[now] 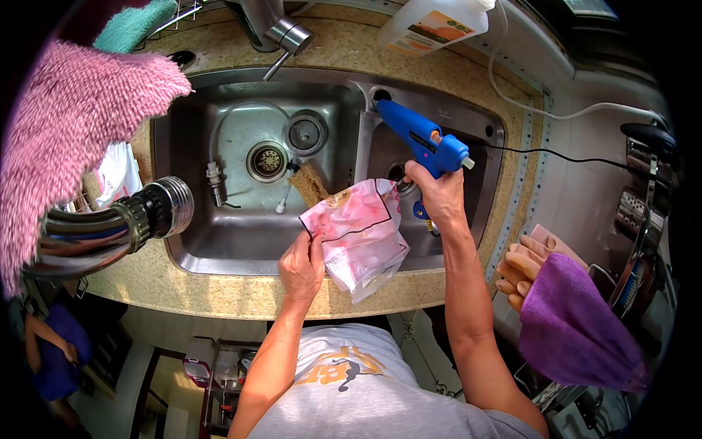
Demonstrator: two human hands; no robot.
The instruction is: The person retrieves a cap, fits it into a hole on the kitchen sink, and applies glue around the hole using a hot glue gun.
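My right hand (439, 192) is wrapped around the handle of a blue hot glue gun (423, 137), its nozzle end toward the back of the sink and a pale glue stick poking out of its rear. A pink printed plastic bag (358, 223) hangs from my left hand (302, 262), pinched at its left edge over the sink's front rim. Behind the bag, a brown sponge-like piece (308, 184) is partly covered. The steel double sink (248, 252) lies below both hands.
A chrome faucet (281, 36) stands behind the sink, and a white jug (436, 25) sits at the back. At left are a pink towel (80, 124) and a shiny corrugated metal pipe (139, 219). A purple cloth (578, 322) and gloves (521, 267) hang at right. A black cord (563, 154) crosses rightward.
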